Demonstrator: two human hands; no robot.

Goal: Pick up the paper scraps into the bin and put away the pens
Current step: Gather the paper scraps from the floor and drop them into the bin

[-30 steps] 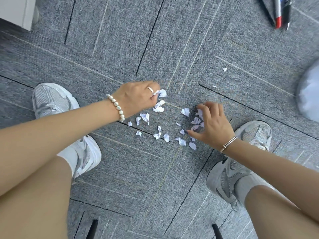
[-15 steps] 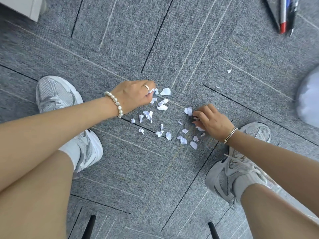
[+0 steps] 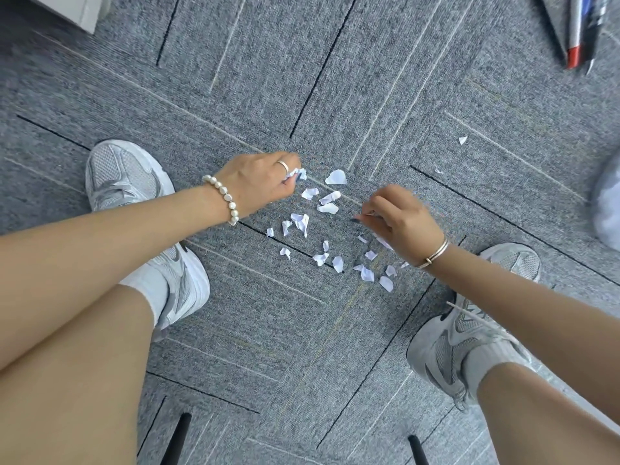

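Note:
Several white paper scraps (image 3: pixel 327 226) lie scattered on the grey carpet between my feet. My left hand (image 3: pixel 258 182), with a ring and a pearl bracelet, holds a few crumpled scraps in its curled fingers at the pile's upper left. My right hand (image 3: pixel 399 219), wearing a bangle, has its fingers curled over gathered scraps at the pile's right side. One stray scrap (image 3: pixel 463 139) lies far to the right. Two pens (image 3: pixel 582 31), one red-tipped and one dark, lie at the top right corner.
My two grey sneakers (image 3: pixel 144 209) (image 3: pixel 469 317) flank the pile. A pale rounded object (image 3: pixel 609 209) shows at the right edge. A white furniture corner (image 3: pixel 77 8) sits at top left. Black chair legs (image 3: pixel 176 437) poke in at the bottom.
My right hand has closed over scraps on the right side and lifted slightly toward the pile's middle. My left hand stayed at the upper left, still holding scraps.

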